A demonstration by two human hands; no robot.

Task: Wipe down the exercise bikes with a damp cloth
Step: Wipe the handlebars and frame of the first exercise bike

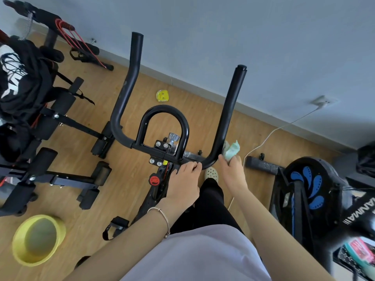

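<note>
Green cloth (232,152): one pale, bunched cloth is sitting right of centre, pressed against the outer bend of the handlebar (228,118).
Right hand (233,173): its fingers are curling round the cloth and holding it to the black tube where the right horn is turning upward.
Left hand (185,179): it is gripping the crossbar just beside the bend and seems to be steadying the bar.
Step in hand: judging by the cloth's place, the right side of the handlebar is being wiped.
Doing it well: wrapping the cloth fully round the tube would clean the far side too. Sliding it up the horn to the end cap in one long pass would work better than dabbing. Keeping the left hand's brace would stop the bar from swinging.
Watch for: the bolts and knob at the stem could be snagging the cloth later on.
Bikes counted: two are showing, the centre bike (152,197) under the hands and a second bike (308,185) with blue markings at the right edge.
Handlebar parts counted: two upright horns and one inner loop.
Basin counted: one yellow basin (60,230) is standing on the floor at lower left, well apart from the cloth.
</note>
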